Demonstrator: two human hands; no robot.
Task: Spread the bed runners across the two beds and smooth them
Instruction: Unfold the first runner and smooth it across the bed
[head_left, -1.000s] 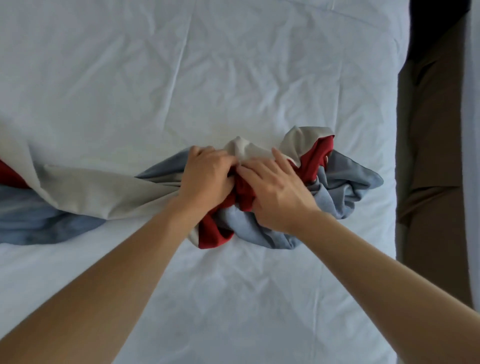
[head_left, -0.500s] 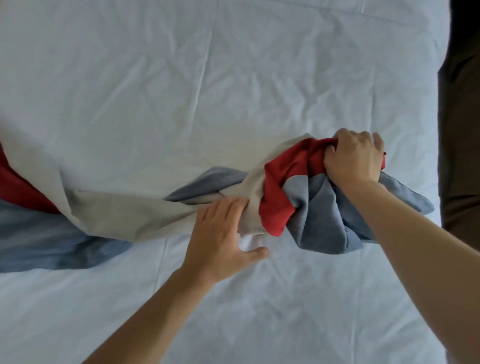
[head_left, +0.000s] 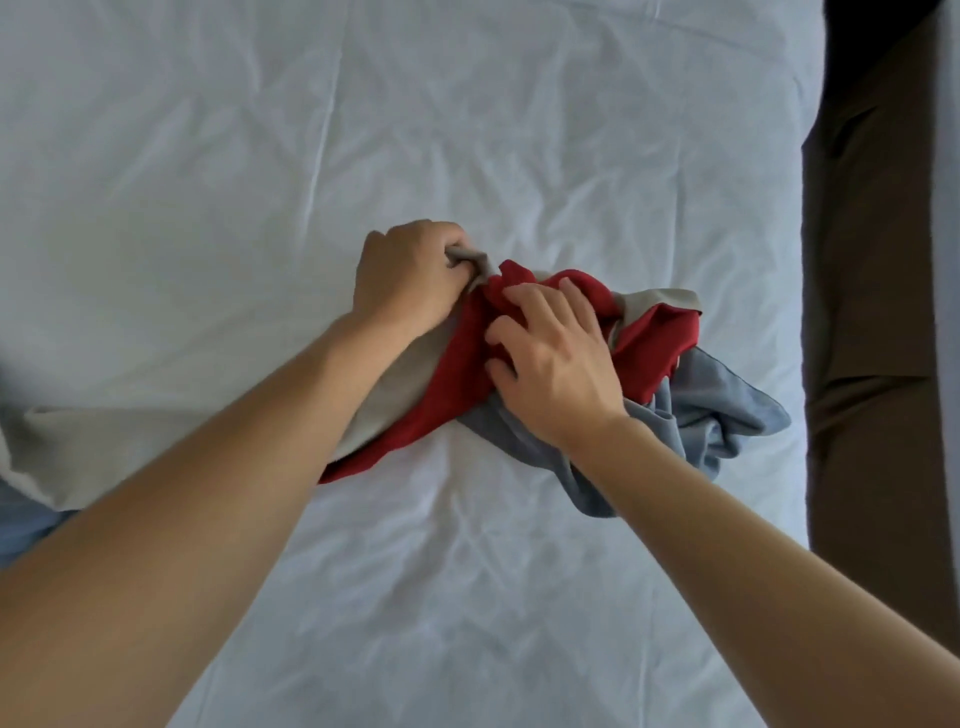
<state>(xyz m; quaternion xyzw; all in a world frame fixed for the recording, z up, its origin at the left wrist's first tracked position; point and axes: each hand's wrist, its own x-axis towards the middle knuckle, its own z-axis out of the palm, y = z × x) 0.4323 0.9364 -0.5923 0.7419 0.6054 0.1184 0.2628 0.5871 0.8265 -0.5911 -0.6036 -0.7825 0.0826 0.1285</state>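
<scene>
Left hand (head_left: 410, 280) grips a beige corner of the bunched bed runner (head_left: 649, 338), soft red, grey-blue and beige cloth heaped on the bed (head_left: 208, 182). Right hand (head_left: 550, 358), fingers loosely spread, presses its red folds against the creased white sheet.

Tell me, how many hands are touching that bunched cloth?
2. The left hand grips a grey edge at the far side of the bed runner; the right hand rests on its red part.
</scene>
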